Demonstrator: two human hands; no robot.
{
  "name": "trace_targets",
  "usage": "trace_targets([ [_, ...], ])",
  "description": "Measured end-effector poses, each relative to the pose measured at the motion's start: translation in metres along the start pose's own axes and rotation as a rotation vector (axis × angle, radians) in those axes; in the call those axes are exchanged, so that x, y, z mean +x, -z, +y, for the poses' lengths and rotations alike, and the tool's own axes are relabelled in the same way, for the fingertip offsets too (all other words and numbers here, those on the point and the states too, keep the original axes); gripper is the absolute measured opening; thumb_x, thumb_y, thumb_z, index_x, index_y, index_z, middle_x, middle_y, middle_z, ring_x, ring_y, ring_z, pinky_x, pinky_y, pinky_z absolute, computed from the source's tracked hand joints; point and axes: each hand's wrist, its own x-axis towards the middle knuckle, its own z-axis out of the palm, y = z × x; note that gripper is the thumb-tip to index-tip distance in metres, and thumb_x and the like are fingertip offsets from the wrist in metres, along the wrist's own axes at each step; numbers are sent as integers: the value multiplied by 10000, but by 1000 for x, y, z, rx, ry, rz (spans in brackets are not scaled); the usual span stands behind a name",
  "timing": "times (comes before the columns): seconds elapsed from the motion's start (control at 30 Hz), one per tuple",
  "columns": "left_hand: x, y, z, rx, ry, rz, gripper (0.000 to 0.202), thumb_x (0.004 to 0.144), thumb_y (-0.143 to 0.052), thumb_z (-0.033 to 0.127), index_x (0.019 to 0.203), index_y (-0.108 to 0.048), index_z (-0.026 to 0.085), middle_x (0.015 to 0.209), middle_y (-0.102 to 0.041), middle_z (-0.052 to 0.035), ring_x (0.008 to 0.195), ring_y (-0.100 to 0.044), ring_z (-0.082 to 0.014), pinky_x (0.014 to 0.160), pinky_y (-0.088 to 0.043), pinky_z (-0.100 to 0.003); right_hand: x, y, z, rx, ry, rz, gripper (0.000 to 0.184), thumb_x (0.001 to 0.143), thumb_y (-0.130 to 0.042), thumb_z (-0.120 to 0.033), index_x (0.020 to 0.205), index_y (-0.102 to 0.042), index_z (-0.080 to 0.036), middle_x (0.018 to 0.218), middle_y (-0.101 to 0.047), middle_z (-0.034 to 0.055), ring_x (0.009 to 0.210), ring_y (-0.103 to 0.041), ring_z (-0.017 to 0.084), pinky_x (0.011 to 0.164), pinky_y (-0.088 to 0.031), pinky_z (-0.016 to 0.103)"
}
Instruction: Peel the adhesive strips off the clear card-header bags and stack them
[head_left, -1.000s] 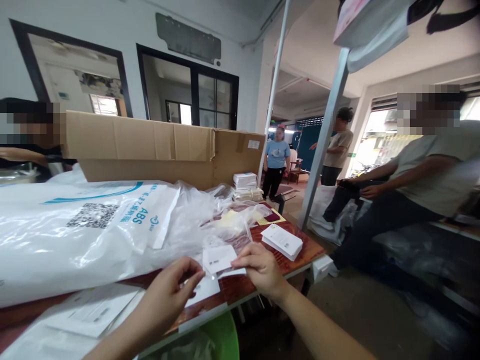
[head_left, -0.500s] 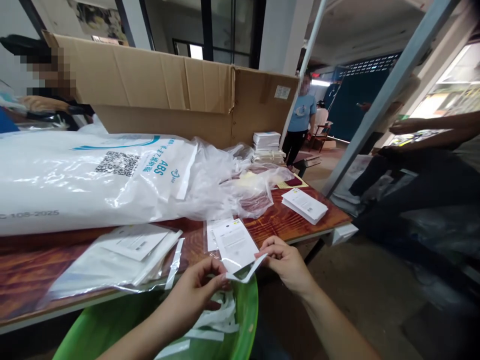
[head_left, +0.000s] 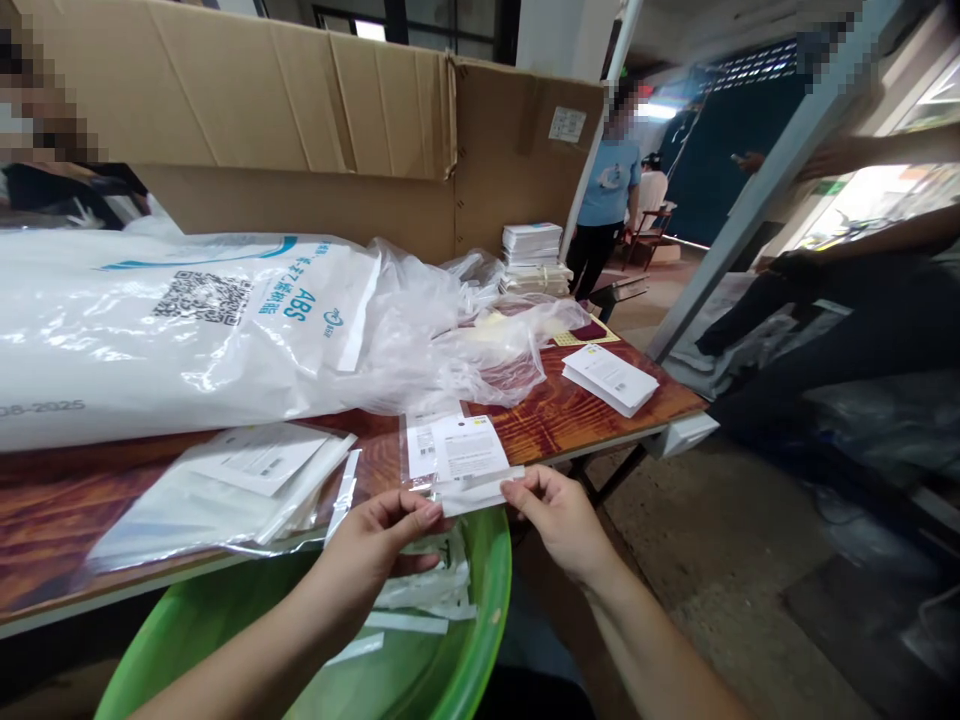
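My left hand (head_left: 382,535) and my right hand (head_left: 559,515) each pinch one end of the flap of a small clear pouch (head_left: 461,458) with a white printed card inside. The pouch lies at the front edge of the wooden table (head_left: 570,420), its flap folded towards me. Right below my hands stands a green basin (head_left: 480,640) with several white paper strips in it. A pile of flat clear pouches with cards (head_left: 232,490) lies to the left on the table.
A big white plastic sack (head_left: 172,330) and crumpled clear film fill the table's middle, with a large cardboard box (head_left: 315,130) behind. A stack of white cards (head_left: 609,378) lies at the right corner. Several people stand or sit at the right and far back.
The view has tilted further down. The pouch's flap, held up and open between my hands before, now lies folded flat on the pouch at the table edge.
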Motion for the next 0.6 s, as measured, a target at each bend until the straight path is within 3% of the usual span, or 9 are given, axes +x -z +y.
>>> trace_targets([
  [0.13, -9, -4, 4, 1, 14, 24, 347, 543, -846, 376, 683, -633, 141, 766, -672, -57, 781, -645, -172, 624, -540, -224, -7, -2, -7, 18, 106, 69, 276, 749, -723, -365, 638, -572, -163, 698, -604, 8, 693, -541, 129, 704, -428, 271],
  [0.27, -27, -7, 12, -35, -55, 63, 311, 548, -851, 338, 637, -629, 139, 773, -671, -36, 752, -637, -143, 620, -531, -197, -19, -8, -21, 127, 200, 98, 215, 750, -727, -269, 640, -572, -171, 819, -650, 24, 773, -589, 141, 753, -453, 283],
  [0.47, -47, 0, 13, -154, -110, 103, 347, 537, -858, 263, 542, -541, 121, 777, -634, -3, 678, -610, -97, 602, -530, -181, -25, -14, -37, 325, 269, 75, 203, 727, -736, -173, 626, -561, -178, 796, -661, -5, 782, -628, 136, 782, -482, 290],
  [0.6, -46, 6, 10, -209, -59, 26, 305, 571, -828, 239, 718, -570, 168, 760, -596, 12, 704, -621, -135, 595, -557, -236, -22, -19, -37, 309, 235, 75, 223, 718, -743, -192, 609, -549, -180, 769, -658, -12, 772, -628, 133, 783, -490, 288],
])
